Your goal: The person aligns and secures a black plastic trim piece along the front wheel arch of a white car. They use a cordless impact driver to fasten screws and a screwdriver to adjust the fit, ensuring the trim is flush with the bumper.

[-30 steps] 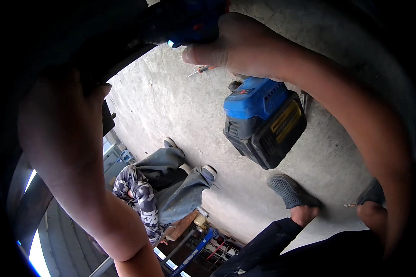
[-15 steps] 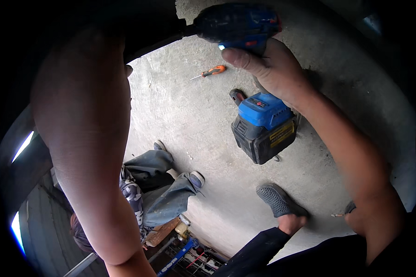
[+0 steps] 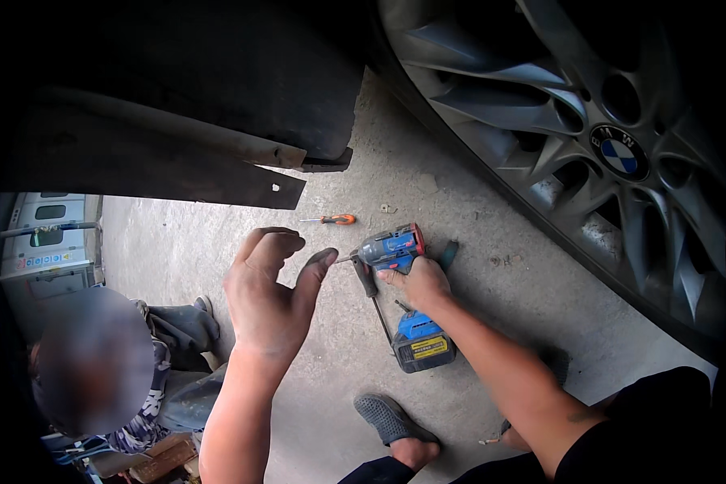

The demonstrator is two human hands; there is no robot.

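My right hand (image 3: 424, 284) grips a blue and black cordless impact driver (image 3: 389, 250) by its handle. A large battery (image 3: 424, 353) hangs at its base, and a thin bit (image 3: 347, 259) points left from its nose. My left hand (image 3: 268, 294) is raised with bent fingers, the thumb apart from them and nothing visible between. The left thumb tip is close to the bit; whether they touch I cannot tell. Above the left hand is a dark panel edge (image 3: 258, 184) with a small hole near its end.
An orange-handled screwdriver (image 3: 339, 219) lies on the concrete floor (image 3: 323, 387). Behind the driver is a long-shafted tool with a dark handle (image 3: 365, 276). A grey alloy wheel (image 3: 573, 113) fills the upper right. A person in camouflage and grey trousers (image 3: 187, 399) is low at left.
My left hand, reaching up at the upper left before with its fingers hidden, has come down into view. The driver is now away from the dark part. The view has shifted, showing the wheel.
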